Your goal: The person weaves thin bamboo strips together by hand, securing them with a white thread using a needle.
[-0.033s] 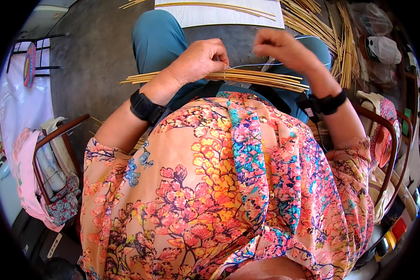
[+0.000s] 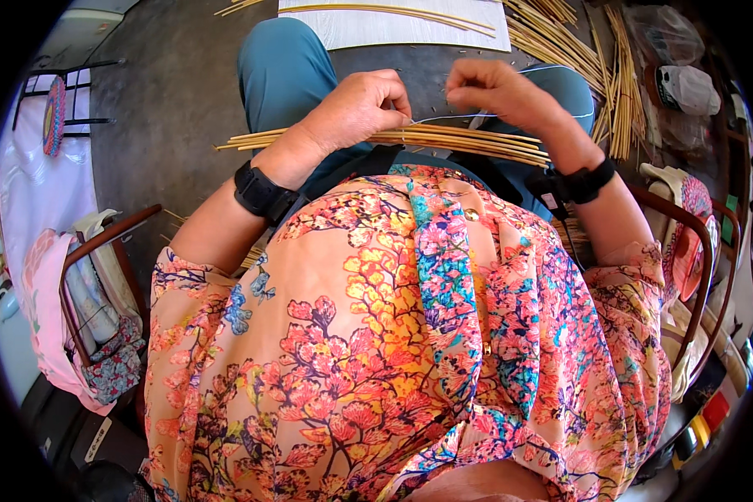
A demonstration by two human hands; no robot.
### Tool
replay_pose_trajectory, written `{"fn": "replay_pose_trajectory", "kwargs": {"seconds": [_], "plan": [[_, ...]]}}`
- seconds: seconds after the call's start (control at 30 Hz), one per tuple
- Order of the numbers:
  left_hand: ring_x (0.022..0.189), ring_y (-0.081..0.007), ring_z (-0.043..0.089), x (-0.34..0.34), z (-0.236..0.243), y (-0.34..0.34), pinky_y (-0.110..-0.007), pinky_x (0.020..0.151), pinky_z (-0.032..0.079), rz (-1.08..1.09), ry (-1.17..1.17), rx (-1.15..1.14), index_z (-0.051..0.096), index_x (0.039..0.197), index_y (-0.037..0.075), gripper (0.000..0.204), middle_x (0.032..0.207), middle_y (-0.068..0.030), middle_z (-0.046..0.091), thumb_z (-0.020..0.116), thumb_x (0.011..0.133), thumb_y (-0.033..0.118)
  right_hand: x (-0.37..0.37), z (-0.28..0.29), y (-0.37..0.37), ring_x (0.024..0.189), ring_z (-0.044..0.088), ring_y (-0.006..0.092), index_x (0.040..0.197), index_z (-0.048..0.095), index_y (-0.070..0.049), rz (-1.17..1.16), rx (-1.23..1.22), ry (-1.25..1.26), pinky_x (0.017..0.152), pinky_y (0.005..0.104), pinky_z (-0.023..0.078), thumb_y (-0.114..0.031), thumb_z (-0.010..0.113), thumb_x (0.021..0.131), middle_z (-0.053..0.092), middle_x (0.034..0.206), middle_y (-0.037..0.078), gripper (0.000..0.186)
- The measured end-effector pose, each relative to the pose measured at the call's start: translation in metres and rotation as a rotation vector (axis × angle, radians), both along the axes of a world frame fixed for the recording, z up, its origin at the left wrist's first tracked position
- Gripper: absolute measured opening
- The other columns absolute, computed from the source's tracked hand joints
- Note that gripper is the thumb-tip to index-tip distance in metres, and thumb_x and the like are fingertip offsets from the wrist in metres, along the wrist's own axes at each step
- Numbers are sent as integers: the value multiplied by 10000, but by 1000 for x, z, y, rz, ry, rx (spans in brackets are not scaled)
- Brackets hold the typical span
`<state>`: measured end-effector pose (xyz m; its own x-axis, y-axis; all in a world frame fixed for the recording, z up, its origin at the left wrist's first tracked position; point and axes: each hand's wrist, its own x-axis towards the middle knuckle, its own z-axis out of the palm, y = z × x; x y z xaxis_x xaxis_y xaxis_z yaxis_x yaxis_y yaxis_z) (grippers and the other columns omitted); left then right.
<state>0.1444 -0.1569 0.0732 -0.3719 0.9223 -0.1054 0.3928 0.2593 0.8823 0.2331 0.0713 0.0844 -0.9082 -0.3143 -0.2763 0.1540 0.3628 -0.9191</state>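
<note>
A bundle of thin straw-coloured sticks (image 2: 477, 142) lies crosswise over my lap. My left hand (image 2: 356, 105) is closed on it near the middle, thumb and fingers pinched together at its upper side. From that spot a thin pale string (image 2: 443, 118) runs right toward my right hand (image 2: 502, 90), which is raised above the bundle with its fingers curled in a pinch. Part of the string is hidden behind this hand, and a pale strand shows again over my right knee (image 2: 565, 88). The fingertips' exact grip on the string is hard to see.
Long loose sticks (image 2: 552, 42) are heaped on the floor at the far right, and a few lie on a white board (image 2: 393, 32) ahead. Plastic bags (image 2: 686, 88) stand beyond the heap. Chairs with curved wooden arms (image 2: 113, 238) flank me, with cloths on them.
My right hand has shifted slightly left, and its blur is gone. My left hand and the bundle stay in place.
</note>
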Motion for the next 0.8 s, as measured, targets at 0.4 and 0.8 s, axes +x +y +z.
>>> {"fn": "replay_pose_trajectory", "kwargs": {"seconds": [0.4, 0.8], "plan": [[665, -128, 536, 3, 0, -1, -244, 615, 424, 16, -1, 2, 620, 739, -1, 84, 731, -40, 527, 638, 725, 80, 3, -17, -16, 772, 517, 59, 939, 610, 14, 158, 64, -168, 701, 216, 430, -138, 577, 845, 613, 810, 5, 181], [669, -123, 537, 5, 1, 0, -241, 615, 427, 15, 19, 29, 613, 726, -3, 76, 728, -34, 525, 635, 718, 69, -1, -24, -27, 685, 513, 44, 858, 635, -9, 50, -283, -438, 622, 204, 411, -185, 605, 835, 596, 752, -25, 180]]}}
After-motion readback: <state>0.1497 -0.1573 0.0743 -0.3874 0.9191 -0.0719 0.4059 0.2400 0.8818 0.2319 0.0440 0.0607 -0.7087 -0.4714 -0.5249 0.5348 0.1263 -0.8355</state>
